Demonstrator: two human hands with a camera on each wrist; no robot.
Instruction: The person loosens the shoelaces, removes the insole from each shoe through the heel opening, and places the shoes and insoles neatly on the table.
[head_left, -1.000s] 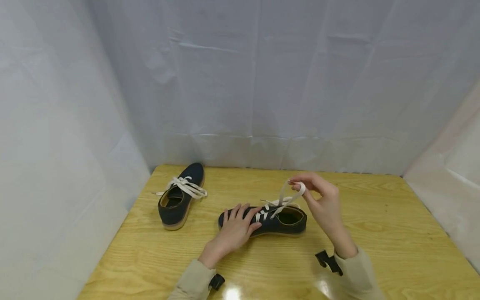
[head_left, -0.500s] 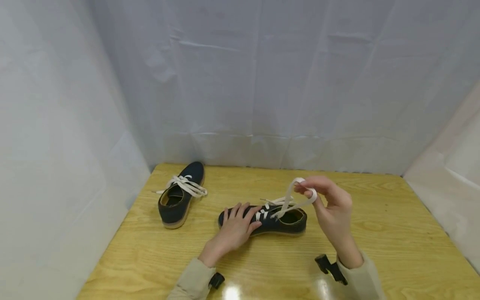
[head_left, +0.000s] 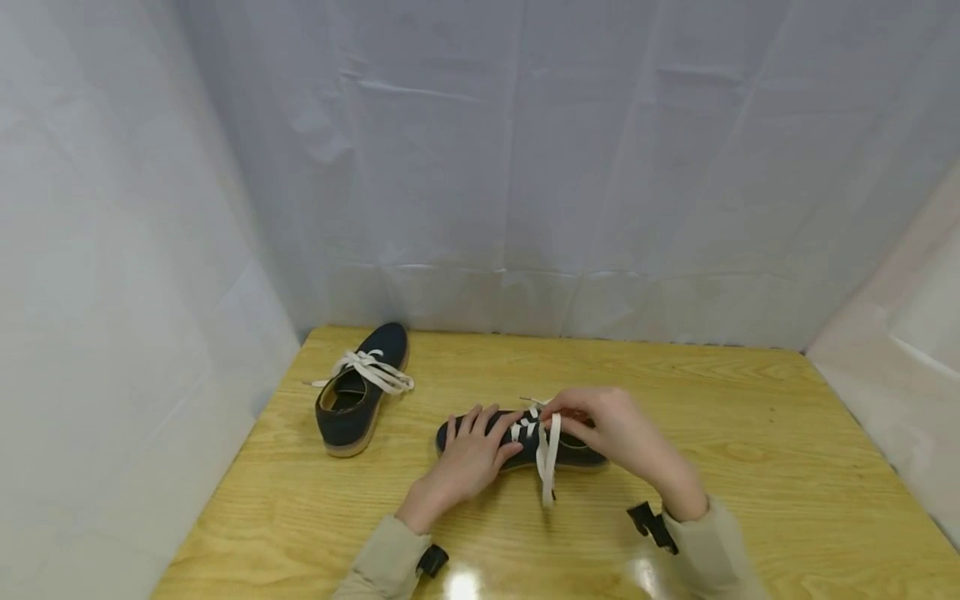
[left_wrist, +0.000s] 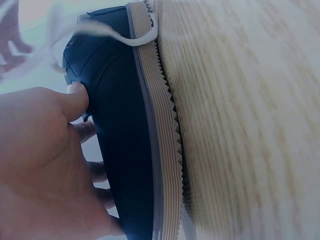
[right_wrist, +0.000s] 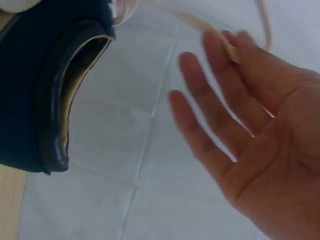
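Now, navy lace-up sneaker (head_left: 528, 454): sole down on the wood-grain counter (head_left: 772, 467), toe to the person's left, heel to the right, lying between both arms.
Left grip (head_left: 469, 462): bare fingers spread over the toe end, thumb on the near side of the upper; appears to steady it.
Right grip (head_left: 615, 425): thumb and forefinger pinch the white lace (head_left: 552, 454) above the shoe opening; remaining fingers loose in the right wrist view.
Lace run: doubled length hangs down the near side; another tipped end shows beyond the far edge. Contact of the hanging tip with the wood: cannot tell.
Second sneaker (head_left: 347, 432): well apart, toward the back left corner, toe away; laces heaped loosely over its opening, knot unclear.
Progress (judged): lower rows sit threaded; no bow visible on the handled sneaker, top eyelets hidden by the hand. Fastening seems left; lacing versus unlacing, undecidable here.
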